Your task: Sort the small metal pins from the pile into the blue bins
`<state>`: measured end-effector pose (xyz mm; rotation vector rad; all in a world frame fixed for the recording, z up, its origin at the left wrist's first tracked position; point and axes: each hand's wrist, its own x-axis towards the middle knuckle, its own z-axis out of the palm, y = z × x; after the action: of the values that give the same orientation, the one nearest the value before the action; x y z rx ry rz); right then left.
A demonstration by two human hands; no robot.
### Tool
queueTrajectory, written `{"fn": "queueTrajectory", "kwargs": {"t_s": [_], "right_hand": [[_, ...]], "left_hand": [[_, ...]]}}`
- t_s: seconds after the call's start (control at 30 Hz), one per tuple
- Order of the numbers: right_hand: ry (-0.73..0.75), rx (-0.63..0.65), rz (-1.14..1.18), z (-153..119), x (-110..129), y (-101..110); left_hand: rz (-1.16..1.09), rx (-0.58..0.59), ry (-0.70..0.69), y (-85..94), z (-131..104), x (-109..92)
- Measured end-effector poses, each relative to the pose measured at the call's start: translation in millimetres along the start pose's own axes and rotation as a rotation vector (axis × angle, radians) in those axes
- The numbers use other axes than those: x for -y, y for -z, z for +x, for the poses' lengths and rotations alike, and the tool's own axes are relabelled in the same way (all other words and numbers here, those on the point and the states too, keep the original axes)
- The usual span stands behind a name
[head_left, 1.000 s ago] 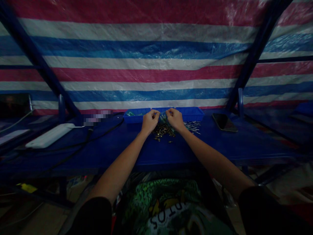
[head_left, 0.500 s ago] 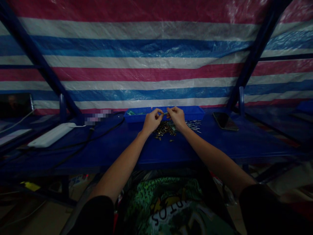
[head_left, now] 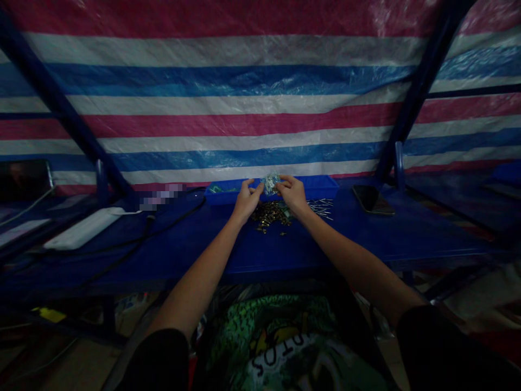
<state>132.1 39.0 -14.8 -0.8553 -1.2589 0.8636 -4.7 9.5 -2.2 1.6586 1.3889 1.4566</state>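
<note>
A small clear plastic bag (head_left: 270, 183) with shiny bits in it is held up between my two hands, in front of the blue tray (head_left: 321, 190). My left hand (head_left: 247, 201) pinches the bag's left edge, while my right hand (head_left: 293, 195) has its fingers closed on the right edge. Below them on the blue table lies a heap of brass-coloured small metal fittings (head_left: 271, 213). Thin silvery pins (head_left: 322, 208), perhaps screws or rivets, are spread to the right of the heap, partly behind my right hand. Greenish plastic bags (head_left: 222, 187) fill the tray's left part.
A dark phone (head_left: 372, 199) lies on the table at the right. On the left are a white power strip (head_left: 83, 228), black cables (head_left: 179, 220) and a dark screen (head_left: 25, 175). Striped sheeting (head_left: 244, 125) hangs behind, between slanted blue posts.
The bag, earlier seen as a thin strip between my fingertips, now stands up with its face and shiny contents showing. My hands have moved slightly apart.
</note>
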Motion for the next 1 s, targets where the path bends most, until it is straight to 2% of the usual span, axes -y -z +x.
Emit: {"fn": "queueTrajectory", "kwargs": {"t_s": [0.1,0.37,0.6,0.73,0.87,1.0], "right_hand": [[-0.001,0.046,0.006,-3.1,3.0,-2.1],[-0.103,0.235,0.073,-13.7,17.2,-1.3],[-0.107,0.218,0.013,-13.9,18.0,0.1],[-0.088,0.204,0.011,-14.4,18.9,-1.0],[-0.081,0.172,0.015,-14.1,18.6,-1.3],[-0.094,0.176,-0.039,-12.6,13.2,-0.9]], "left_hand": [[-0.083,0.065,0.047,4.3,0.1,-5.1],[-0.108,0.095,-0.09,6.1,2.8,0.0],[-0.042,0.078,-0.164,3.7,4.0,4.4],[-0.072,0.088,-0.145,4.3,0.8,-1.1],[-0.109,0.168,-0.09,4.2,-2.8,-7.3],[-0.131,0.166,-0.107,1.3,-0.4,-4.0]]}}
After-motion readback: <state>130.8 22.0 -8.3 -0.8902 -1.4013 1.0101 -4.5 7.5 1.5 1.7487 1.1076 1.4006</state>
